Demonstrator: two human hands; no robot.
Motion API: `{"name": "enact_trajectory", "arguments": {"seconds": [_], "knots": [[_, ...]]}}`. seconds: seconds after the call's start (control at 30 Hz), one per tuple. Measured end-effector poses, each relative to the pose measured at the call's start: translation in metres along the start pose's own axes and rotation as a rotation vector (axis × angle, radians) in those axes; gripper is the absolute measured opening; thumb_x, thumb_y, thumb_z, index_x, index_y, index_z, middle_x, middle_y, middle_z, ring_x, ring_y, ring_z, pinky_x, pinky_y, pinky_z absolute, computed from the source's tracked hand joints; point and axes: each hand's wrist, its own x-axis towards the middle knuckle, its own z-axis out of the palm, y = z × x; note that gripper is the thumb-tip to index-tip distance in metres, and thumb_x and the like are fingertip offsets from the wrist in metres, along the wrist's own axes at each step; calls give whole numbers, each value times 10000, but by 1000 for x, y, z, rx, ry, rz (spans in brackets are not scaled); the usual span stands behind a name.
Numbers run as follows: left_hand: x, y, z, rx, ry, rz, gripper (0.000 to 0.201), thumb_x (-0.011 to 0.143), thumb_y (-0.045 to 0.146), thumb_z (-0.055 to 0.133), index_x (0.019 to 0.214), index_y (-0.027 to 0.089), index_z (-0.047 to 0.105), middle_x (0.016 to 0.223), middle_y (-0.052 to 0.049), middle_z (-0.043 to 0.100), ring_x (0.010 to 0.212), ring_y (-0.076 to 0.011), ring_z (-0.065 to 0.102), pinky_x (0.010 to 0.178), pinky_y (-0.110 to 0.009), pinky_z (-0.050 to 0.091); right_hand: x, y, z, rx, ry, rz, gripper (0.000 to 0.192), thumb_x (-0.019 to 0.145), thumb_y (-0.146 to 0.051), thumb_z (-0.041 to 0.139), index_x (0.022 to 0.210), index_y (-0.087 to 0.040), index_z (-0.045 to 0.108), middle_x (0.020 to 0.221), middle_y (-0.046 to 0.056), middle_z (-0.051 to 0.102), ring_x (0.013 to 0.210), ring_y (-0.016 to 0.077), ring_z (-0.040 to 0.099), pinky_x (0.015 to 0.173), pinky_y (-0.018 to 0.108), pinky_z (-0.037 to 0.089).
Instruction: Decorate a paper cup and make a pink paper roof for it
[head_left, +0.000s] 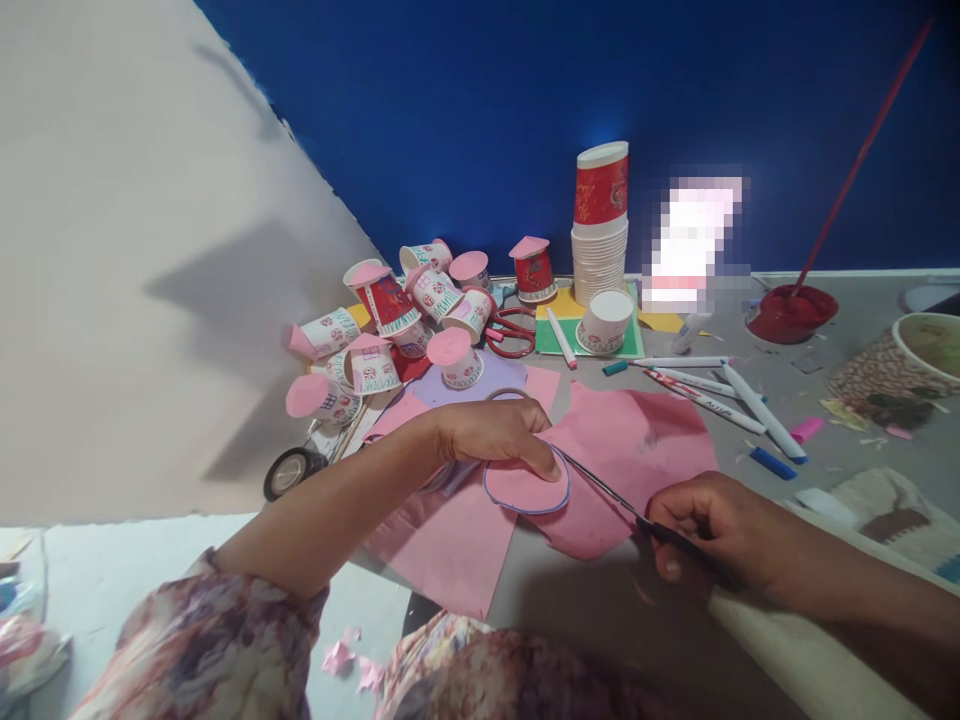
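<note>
My left hand (510,435) pinches a pink paper circle (525,488) with a blue outline, its thumb lying on top. In my right hand (709,530) is a pair of scissors (611,490) with black handles, fingers wrapped round them. The blades reach up and left to the edge of the circle, just beside my left thumb. Beneath and to the right spreads a larger pink sheet (637,440) with a ragged outline. Another flat pink sheet (457,555) lies below the circle at the table's front edge.
Several decorated paper cups (375,370) with pink tops crowd the left back. A stack of cups (600,250) stands near the blue wall, with red-handled scissors (514,332) nearby. Markers (765,410), a red bowl (791,315) and a patterned tub (885,360) sit to the right.
</note>
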Motion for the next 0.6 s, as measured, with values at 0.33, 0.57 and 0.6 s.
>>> {"name": "enact_trajectory", "arguments": {"seconds": [0.33, 0.57, 0.6], "knots": [[-14, -23, 17, -330, 364, 152, 399, 694, 483, 847, 667, 131, 660, 670, -7, 584, 616, -114, 490, 568, -237, 386, 4, 6, -2, 145, -21, 17, 565, 689, -713, 828, 697, -174, 657, 549, -4, 605, 519, 112, 470, 501, 231, 287], [-9, -30, 25, -405, 399, 161, 449, 690, 521, 838, 630, 134, 621, 633, -9, 559, 574, -108, 484, 540, -242, 346, 4, 3, 3, 152, 18, 1, 645, 657, -782, 814, 658, -171, 608, 533, -4, 594, 510, 91, 430, 488, 227, 250], [-9, -30, 25, -404, 393, 155, 443, 690, 513, 837, 624, 135, 616, 612, 2, 538, 562, -103, 470, 534, -241, 334, 4, 4, 3, 162, 13, 0, 650, 655, -789, 812, 666, -168, 616, 538, -1, 601, 510, 91, 434, 489, 227, 257]]}}
